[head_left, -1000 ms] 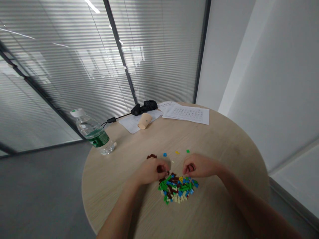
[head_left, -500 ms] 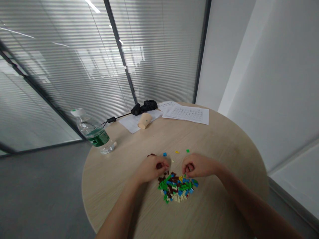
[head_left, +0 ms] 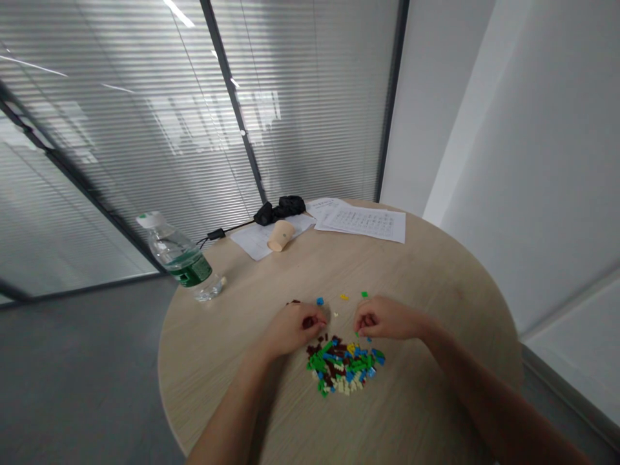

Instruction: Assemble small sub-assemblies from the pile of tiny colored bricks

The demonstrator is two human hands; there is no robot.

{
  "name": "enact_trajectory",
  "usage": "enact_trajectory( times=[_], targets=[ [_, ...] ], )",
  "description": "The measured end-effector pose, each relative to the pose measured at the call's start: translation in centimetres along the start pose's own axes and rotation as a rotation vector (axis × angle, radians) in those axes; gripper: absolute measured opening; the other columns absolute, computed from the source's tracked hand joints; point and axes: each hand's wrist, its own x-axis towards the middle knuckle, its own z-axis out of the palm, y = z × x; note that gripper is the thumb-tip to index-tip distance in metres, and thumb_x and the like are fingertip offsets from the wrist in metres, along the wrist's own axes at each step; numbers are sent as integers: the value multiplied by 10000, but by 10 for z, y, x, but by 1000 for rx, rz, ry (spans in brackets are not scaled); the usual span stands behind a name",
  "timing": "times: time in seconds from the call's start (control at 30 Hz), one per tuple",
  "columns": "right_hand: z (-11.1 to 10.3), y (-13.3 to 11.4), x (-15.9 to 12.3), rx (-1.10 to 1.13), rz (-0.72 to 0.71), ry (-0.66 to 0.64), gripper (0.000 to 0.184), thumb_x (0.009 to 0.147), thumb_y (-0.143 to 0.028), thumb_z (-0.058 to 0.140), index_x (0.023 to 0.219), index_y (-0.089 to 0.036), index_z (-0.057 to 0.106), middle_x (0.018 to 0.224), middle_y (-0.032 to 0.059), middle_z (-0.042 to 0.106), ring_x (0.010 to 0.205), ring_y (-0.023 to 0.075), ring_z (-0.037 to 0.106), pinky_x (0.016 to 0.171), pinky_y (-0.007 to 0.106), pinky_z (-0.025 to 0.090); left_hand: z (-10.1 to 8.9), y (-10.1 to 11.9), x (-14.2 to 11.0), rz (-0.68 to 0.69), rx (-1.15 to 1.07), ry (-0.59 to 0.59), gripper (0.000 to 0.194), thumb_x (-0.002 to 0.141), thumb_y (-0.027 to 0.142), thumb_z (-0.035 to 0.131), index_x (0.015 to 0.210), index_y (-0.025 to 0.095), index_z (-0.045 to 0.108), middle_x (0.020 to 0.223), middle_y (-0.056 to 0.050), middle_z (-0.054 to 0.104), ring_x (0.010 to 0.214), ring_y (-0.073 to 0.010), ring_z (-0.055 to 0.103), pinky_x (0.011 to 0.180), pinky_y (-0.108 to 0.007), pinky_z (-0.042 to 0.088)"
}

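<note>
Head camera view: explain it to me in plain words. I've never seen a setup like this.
There is no machine here, only a person's bare hands. The camera is worn on the head, looking forward and down.

On the round table lies a pile of toy bricks. Beyond it are a loose blue brick, a yellow brick and others. Farther back are a bottle, a cup and papers.

The left hand and right hand are near the pile's far edge, fingers curled. Whether either grips a brick is too small to tell.
</note>
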Motion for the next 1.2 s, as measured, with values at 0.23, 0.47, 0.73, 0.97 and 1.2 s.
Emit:
enact_trajectory(
  times=[0.23, 0.47, 0.73, 0.97, 1.2],
  targets=[
    [-19, 22, -2, -191, 122, 384, 137, 814, -217, 545, 800, -155, 666, 783, 49, 644, 694, 145, 558, 641, 241, 391, 0, -1, 0, 24, 4, 1, 165, 804, 228, 484, 775, 171, 636, 685, 12, 609, 619, -110, 525, 592, -204, 338],
    [-16, 28, 3, -358, 341, 485, 134, 827, -175, 525, 800, -159, 655, 847, 69, 655, 791, 167, 577, 709, 253, 378, -1, -2, 0, 4, 45, 3, 180, 804, 238, 481, 758, 172, 642, 706, 5, 615, 638, -115, 530, 590, -202, 334],
    [-14, 28, 4, -333, 359, 427, 137, 823, -154, 525, 803, -152, 660, 855, 75, 672, 814, 171, 582, 731, 256, 380, -1, -2, 0, 4, 49, 1, 195, 803, 230, 468, 779, 176, 653, 720, 5, 624, 651, -116, 537, 610, -204, 345],
    [-13, 29, 5, -312, 348, 424, 122, 817, -151, 539, 811, -154, 661, 862, 80, 668, 809, 178, 580, 729, 268, 384, -2, -1, 0, -17, 62, -8, 195, 808, 243, 473, 780, 182, 656, 725, 2, 629, 652, -123, 537, 604, -208, 344],
    [-13, 30, 4, -299, 336, 414, 128, 814, -164, 540, 854, -156, 661, 875, 72, 663, 814, 171, 579, 739, 262, 384, -1, -2, 0, -14, 71, -8, 190, 812, 250, 478, 795, 180, 653, 733, -3, 633, 663, -128, 547, 614, -214, 353]
  ],
)
